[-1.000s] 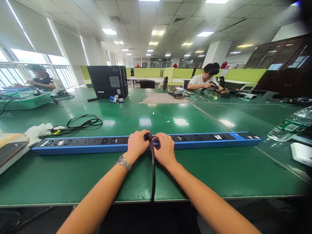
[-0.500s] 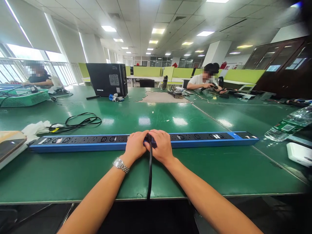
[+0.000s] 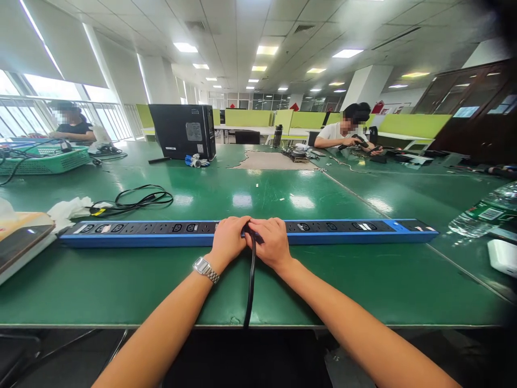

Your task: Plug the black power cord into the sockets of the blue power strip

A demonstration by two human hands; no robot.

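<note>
A long blue-edged power strip point(image 3: 137, 240) with black sockets lies across the green table. At its middle, my left hand point(image 3: 229, 238), with a metal watch at the wrist, is closed with its fingertips on a black power plug point(image 3: 255, 235). My right hand point(image 3: 273, 242) pinches the same plug from the other side, thumb bent under it. From the plug a thick black cord point(image 3: 252, 285) hangs down over the table's near edge. My fingers hide most of the plug and the sockets beneath, so whether it sits in a socket cannot be seen.
Behind the strip at left lies a coiled black cable point(image 3: 141, 199). A phone on a box point(image 3: 24, 242) stands at far left, and a water bottle point(image 3: 487, 210) lies at right. Farther back are a computer case point(image 3: 181, 132), a green basket point(image 3: 52, 161) and two seated people.
Both hands remain at the strip's middle. The plug's dark body now shows tilted toward my right thumb, and the cord bends more at its top. The whole view has shifted slightly.
</note>
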